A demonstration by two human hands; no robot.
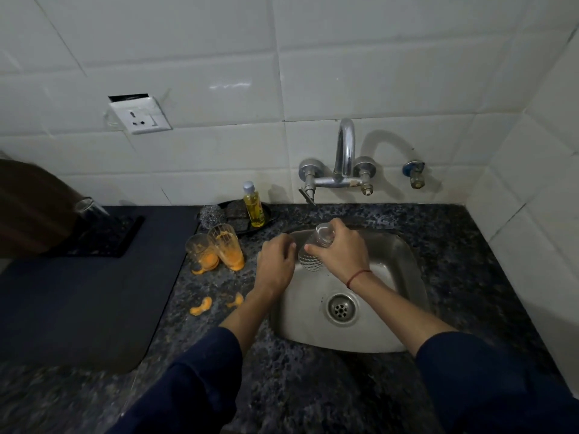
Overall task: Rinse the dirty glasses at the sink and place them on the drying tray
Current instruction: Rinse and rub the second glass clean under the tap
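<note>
- While it hangs over the sink [393, 256], a clear glass [310, 262] lies tilted in the right hand [342, 252], fingers wrapped round it;
- left hand [275, 265] at its 9 o'clock, just beside, fingers loosely curled, holding nothing;
- two orange-smeared glasses [227, 249] stand on the counter [470, 261], 9 o'clock of the sink.

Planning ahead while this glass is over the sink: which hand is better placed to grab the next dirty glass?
Left. The left hand holds nothing and sits nearest the two orange-stained glasses on the counter left of the sink; the right hand grips the clear glass.
</note>
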